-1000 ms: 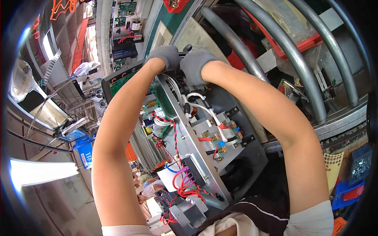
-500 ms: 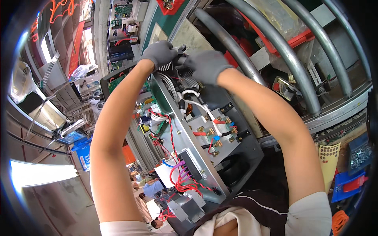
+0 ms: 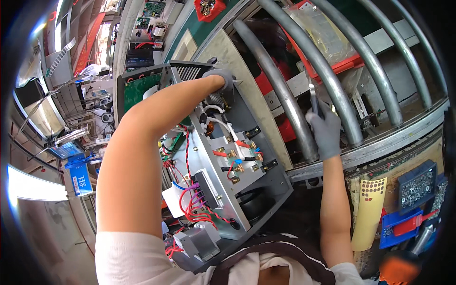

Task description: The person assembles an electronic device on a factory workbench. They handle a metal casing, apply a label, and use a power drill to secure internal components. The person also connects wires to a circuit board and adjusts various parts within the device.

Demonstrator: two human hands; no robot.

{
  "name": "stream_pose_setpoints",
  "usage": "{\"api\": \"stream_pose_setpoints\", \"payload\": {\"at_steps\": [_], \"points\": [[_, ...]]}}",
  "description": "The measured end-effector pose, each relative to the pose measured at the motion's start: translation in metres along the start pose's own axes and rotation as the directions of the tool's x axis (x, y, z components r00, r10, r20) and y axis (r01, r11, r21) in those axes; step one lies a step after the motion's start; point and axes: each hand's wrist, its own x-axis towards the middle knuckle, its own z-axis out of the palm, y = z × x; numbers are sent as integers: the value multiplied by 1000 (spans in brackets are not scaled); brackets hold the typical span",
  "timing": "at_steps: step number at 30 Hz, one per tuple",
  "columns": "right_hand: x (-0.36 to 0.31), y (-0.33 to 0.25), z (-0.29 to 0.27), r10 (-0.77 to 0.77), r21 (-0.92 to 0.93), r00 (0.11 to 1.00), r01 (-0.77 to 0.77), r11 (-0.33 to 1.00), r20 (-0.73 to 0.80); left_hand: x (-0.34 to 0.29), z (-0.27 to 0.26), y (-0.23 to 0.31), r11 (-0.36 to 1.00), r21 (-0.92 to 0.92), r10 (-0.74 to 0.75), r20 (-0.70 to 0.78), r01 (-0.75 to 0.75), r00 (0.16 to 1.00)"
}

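My gloved left hand (image 3: 227, 81) reaches into the far end of a grey metal chassis (image 3: 275, 190), close to its vented end panel (image 3: 190, 71). Its fingers are hidden behind the wrist and the parts there. Inside the chassis are white cables (image 3: 227, 124), copper terminals (image 3: 237, 167) and a bundle of red and purple wires (image 3: 197, 209). To the right, above the steel rollers, my gloved right hand (image 3: 327, 130) is closed around a wrench (image 3: 313, 96). The wrench's bright jaw points away from me, apart from the chassis.
Curved steel rollers (image 3: 332, 88) run along the right, with red trays (image 3: 344, 65) beyond them. A blue bin of small metal fasteners (image 3: 417, 186) and a blue tray with a red scoop (image 3: 403, 228) lie at lower right. A yellow perforated sheet (image 3: 369, 213) is beside them.
My right hand has moved away from the far end of the chassis to the right, over the rollers, with the wrench now plainly visible. My left hand has shifted right and nearer.
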Motion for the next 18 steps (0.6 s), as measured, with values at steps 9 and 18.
{"api": "stream_pose_setpoints", "payload": {"at_steps": [9,18], "points": [[-30,10,-41,-15,49,996,19,999,-86,26,15,5,943,-231,-249,-17,238,968],[-38,11,-38,-50,96,994,59,994,-95,11,2,17,937,-216,-268,55,274,962]]}}
